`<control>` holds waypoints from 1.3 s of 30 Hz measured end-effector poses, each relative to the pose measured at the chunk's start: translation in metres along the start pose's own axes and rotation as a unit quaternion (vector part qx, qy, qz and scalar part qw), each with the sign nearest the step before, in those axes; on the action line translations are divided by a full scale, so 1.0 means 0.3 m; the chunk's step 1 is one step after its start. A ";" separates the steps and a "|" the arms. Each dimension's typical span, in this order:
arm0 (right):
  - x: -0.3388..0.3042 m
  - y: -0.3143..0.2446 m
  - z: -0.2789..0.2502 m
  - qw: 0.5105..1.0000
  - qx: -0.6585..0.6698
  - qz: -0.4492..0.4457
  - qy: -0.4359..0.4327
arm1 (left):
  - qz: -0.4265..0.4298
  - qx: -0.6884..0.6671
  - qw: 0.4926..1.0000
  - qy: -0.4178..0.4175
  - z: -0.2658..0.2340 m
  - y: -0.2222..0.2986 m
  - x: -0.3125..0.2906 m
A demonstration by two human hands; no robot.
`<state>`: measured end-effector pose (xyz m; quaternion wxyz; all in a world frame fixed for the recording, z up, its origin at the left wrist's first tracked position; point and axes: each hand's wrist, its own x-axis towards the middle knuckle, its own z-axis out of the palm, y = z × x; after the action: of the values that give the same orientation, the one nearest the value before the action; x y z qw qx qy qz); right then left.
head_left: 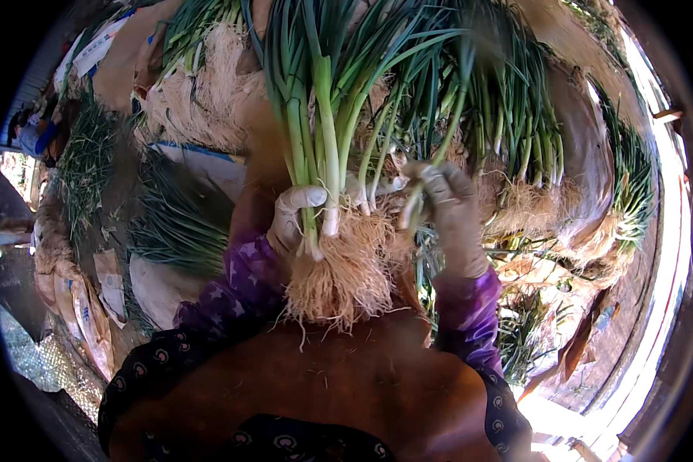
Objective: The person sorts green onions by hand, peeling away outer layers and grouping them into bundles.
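Observation:
My left hand (291, 215), in a pale, dirt-stained glove, is wrapped round a bunch of green onions (327, 146) at their white bases. The leaves point away from me, and a thick tangle of tan roots (343, 269) hangs toward my lap. Just right of the bunch, my right hand (450, 204), also gloved and slightly blurred, has its fingers closed on a single green onion (456, 115). That stalk slants up and away, its white end showing below the fingers.
Piles of rooted green onions lie beyond me (208, 100) and to the right (527, 146). More leaves (177, 219) rest on the left. A brown apron (285, 377) covers my lap. Loose trimmings (527, 331) lie at lower right. A person in blue (35, 138) is at far left.

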<state>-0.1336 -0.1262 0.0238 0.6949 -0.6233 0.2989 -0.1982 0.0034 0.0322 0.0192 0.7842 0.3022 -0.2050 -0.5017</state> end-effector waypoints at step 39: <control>0.629 -0.221 -0.391 0.602 -0.717 -0.263 0.234 | -0.275 -0.009 0.961 0.010 0.016 -0.046 -0.065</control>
<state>-0.0649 -0.3458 0.0521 -0.1501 -0.9056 0.3204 -0.2338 -0.0168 0.0442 0.0129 0.6203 0.3450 -0.1022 -0.6969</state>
